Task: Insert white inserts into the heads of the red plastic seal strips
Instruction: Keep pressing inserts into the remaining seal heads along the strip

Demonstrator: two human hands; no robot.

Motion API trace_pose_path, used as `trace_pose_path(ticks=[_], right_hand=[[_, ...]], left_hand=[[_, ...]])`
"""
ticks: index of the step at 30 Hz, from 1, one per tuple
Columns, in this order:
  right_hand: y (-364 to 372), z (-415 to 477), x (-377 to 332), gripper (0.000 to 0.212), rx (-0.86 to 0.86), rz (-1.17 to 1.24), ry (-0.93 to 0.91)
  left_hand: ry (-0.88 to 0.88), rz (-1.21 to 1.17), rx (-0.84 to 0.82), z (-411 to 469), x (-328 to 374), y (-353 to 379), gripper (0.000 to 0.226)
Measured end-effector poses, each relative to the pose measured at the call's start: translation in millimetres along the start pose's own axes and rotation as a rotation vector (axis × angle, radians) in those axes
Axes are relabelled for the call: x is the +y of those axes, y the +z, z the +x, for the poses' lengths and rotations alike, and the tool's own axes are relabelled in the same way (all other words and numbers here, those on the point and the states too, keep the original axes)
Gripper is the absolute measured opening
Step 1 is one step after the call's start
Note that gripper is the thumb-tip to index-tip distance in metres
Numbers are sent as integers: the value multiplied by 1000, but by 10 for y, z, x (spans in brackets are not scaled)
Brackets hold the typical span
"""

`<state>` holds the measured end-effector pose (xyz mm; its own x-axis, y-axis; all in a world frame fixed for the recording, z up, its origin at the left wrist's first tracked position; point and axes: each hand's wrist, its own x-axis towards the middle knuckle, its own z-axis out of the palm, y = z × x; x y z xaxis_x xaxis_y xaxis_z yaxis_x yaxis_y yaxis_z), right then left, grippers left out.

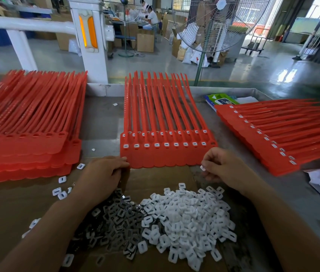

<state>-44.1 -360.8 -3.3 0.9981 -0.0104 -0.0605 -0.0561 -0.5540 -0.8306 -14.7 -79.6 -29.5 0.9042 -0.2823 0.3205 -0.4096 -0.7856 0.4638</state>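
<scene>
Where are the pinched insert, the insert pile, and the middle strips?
pinched insert (pixel 202 168), head view, its white face.
insert pile (pixel 186 218), head view, pile middle.
middle strips (pixel 167 157), head view, front tab area.
</scene>
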Motion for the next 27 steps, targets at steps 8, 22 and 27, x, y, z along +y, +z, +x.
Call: trace_pose_path(ticks=[8,22,27], right_hand=[[-47,5,6,22,130,-87,-27],[-227,506,194,18,421,-185,-56],[-212,646,327,13,444,-210,-31]], left_hand=[[3,12,4,-10,-11,-5,31],[-3,-13,6,-10,-8,-23,31],[-12,-27,8,-9,-12,-13,31]])
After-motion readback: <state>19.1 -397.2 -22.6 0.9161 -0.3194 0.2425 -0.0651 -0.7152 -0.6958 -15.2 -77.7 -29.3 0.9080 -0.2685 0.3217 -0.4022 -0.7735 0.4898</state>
